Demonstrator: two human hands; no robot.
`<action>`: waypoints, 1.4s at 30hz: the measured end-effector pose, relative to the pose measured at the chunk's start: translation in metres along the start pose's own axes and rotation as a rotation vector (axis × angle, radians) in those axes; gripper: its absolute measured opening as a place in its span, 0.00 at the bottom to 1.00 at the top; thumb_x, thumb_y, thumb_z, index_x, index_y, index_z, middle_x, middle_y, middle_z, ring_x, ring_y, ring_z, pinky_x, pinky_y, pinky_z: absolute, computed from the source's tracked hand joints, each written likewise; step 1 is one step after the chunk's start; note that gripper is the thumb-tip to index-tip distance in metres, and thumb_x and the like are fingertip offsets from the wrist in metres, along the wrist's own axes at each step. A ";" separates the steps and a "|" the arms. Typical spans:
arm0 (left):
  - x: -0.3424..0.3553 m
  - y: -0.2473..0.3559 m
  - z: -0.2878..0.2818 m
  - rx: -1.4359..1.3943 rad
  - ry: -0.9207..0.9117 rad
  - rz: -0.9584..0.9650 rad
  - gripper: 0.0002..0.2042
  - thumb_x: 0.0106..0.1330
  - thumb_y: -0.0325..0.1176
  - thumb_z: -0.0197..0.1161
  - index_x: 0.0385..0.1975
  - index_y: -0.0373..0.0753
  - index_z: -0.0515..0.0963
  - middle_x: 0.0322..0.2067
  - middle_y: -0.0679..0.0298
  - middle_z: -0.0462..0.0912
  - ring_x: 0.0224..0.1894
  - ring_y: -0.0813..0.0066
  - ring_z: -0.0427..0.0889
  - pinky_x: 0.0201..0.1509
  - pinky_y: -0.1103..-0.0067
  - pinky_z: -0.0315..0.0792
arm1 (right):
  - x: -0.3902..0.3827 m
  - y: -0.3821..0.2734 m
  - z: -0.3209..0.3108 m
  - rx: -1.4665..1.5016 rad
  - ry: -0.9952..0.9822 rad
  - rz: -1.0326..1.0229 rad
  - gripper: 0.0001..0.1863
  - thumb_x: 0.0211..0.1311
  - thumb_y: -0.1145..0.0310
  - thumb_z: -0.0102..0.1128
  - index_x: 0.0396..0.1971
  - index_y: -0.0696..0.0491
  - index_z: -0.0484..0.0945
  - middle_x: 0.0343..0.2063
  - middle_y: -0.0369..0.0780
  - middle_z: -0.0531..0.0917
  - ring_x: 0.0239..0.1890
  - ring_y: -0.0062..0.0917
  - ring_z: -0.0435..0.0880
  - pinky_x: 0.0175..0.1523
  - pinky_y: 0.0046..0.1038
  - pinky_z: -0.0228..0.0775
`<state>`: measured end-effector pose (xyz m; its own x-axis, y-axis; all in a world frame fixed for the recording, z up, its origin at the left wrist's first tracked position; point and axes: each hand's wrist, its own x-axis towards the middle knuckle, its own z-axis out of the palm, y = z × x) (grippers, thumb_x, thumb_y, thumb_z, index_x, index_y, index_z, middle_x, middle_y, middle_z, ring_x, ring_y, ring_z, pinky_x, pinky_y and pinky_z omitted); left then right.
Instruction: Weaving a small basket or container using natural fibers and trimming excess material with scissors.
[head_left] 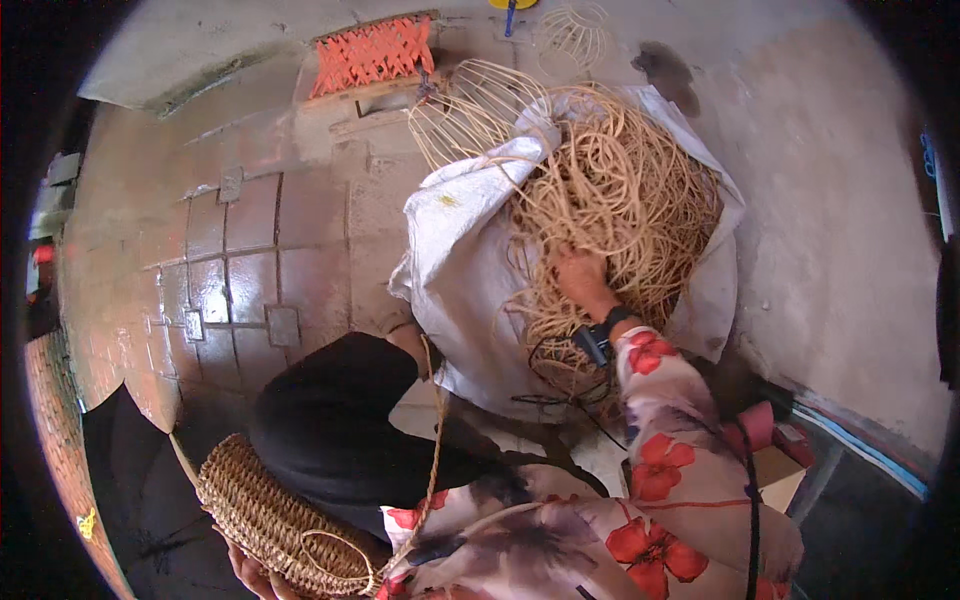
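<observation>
A big tangled heap of tan straw cord (640, 180) fills an open white woven sack (460, 250) in front of me. My right hand (583, 278) reaches into the near left part of that heap, its fingers closed among the strands and partly hidden by them. A dark band with a small black device (592, 345) is on that wrist. At the lower left, my left hand (255, 575) grips the underside of a woven straw basket (280, 515), which lies tilted beside my leg. A loop of thin cord (340, 560) rests on the basket, and a twisted strand (437, 430) runs up from it.
Behind the sack lies a wire-like frame of pale ribs (480, 105), with a similar one (575, 38) farther back. A low stool with orange webbing (372, 55) stands at the far left. Shiny floor tiles (235, 260) lie left; a pink object (757, 425) sits right of my arm.
</observation>
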<state>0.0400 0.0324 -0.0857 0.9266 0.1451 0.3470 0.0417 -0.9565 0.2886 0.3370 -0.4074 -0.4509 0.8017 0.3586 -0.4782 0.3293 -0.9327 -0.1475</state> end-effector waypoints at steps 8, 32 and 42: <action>-0.008 0.002 -0.003 -0.021 -0.004 -0.012 0.18 0.63 0.42 0.48 0.47 0.37 0.67 0.55 0.47 0.64 0.61 0.49 0.63 0.63 0.57 0.58 | -0.025 0.037 -0.021 0.095 0.239 -0.037 0.15 0.45 0.78 0.56 0.37 0.52 0.73 0.37 0.43 0.77 0.39 0.43 0.78 0.44 0.54 0.61; -0.008 -0.003 -0.007 -0.089 -0.040 -0.001 0.18 0.65 0.45 0.47 0.49 0.39 0.69 0.56 0.46 0.64 0.63 0.46 0.60 0.65 0.56 0.55 | -0.118 0.175 -0.012 -0.406 0.550 0.219 0.23 0.48 0.71 0.59 0.48 0.53 0.73 0.53 0.40 0.72 0.49 0.33 0.71 0.52 0.40 0.63; 0.000 -0.008 -0.005 -0.147 -0.051 0.080 0.19 0.67 0.46 0.46 0.49 0.40 0.69 0.56 0.45 0.64 0.64 0.44 0.58 0.66 0.55 0.55 | -0.120 0.128 -0.124 -0.006 0.369 0.210 0.20 0.50 0.65 0.59 0.46 0.48 0.77 0.41 0.36 0.80 0.44 0.39 0.78 0.47 0.40 0.70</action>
<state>0.0376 0.0413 -0.0838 0.9427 0.0533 0.3293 -0.0845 -0.9168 0.3904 0.3447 -0.5652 -0.3049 0.9762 0.1515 -0.1549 0.1415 -0.9872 -0.0738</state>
